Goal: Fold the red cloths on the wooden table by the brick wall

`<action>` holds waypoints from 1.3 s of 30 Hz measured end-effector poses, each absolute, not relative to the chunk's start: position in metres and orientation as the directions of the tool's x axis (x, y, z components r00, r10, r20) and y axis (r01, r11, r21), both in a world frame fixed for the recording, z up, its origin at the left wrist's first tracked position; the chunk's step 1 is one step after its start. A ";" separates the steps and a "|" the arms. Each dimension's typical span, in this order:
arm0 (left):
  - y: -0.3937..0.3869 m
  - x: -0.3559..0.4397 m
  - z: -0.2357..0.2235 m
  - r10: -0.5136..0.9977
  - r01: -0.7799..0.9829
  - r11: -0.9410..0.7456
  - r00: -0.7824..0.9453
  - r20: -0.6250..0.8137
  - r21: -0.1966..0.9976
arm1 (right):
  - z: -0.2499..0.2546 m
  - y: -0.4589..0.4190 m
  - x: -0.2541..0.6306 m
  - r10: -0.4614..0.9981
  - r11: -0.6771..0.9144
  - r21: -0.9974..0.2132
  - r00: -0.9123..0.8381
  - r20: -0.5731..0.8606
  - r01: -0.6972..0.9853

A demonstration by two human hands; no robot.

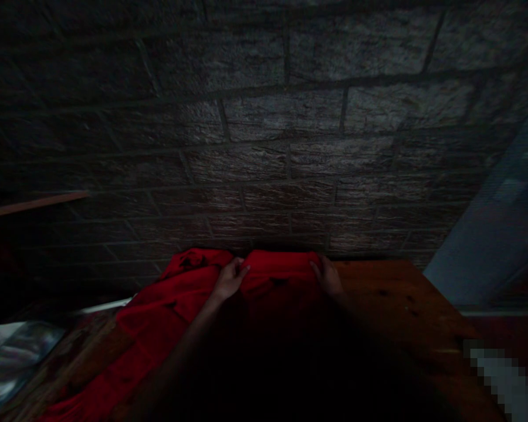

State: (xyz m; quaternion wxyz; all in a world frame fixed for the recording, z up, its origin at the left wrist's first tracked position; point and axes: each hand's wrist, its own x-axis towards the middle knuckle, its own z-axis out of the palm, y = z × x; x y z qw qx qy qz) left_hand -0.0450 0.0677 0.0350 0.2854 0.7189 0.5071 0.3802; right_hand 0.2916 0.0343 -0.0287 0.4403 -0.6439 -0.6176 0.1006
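A red cloth (171,310) with some dark marks lies along the far side of a wooden tabletop (378,287), and its left part trails down toward the near left. One section in the middle forms a smooth folded band between my hands. My left hand (231,280) grips this band at its left end, the thumb on top and the other fingers partly hidden. At the right end, my right hand (330,278) holds the cloth's edge between thumb and fingers. Deep shadow hides the near part of the cloth and my right forearm.
A rough block wall (290,117) rises just behind the table. At the left, a wooden board (35,202) juts out above a shiny plastic bag (17,357). A grey-blue panel (479,234) stands at the right. Something at the lower right is pixelated.
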 end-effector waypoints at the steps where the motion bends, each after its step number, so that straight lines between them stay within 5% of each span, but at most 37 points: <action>1: 0.067 -0.046 0.033 0.940 0.533 -0.340 0.202 0.274 0.775 | -0.029 0.035 0.291 0.884 0.148 -0.683 0.213 0.415 0.716; 6: 0.073 -0.047 0.016 0.959 0.730 -0.276 0.164 0.232 0.625 | -0.029 0.034 0.290 0.887 0.138 -0.627 0.186 0.423 0.767; 12: 0.073 -0.043 0.017 0.941 0.766 -0.327 0.209 0.267 0.554 | -0.011 0.034 0.297 0.923 0.117 -0.548 0.112 0.367 0.828; 17: 0.076 -0.025 0.040 0.805 0.758 -0.579 0.474 0.357 0.299 | 0.036 0.053 0.275 0.927 0.223 -0.430 -0.054 0.370 0.875; 21: 0.077 -0.015 0.032 0.719 0.698 -0.692 0.643 0.262 0.186 | 0.041 0.060 0.251 0.953 0.271 -0.300 -0.210 0.219 0.915; 29: 0.071 -0.021 0.009 0.790 0.749 -0.612 0.568 0.229 0.253 | 0.012 0.049 0.255 0.953 0.272 -0.201 -0.235 0.190 0.941; 39: 0.076 -0.037 -0.004 0.879 0.709 -0.467 0.435 0.194 0.528 | 0.008 0.049 0.268 0.972 0.221 -0.248 -0.192 0.139 0.943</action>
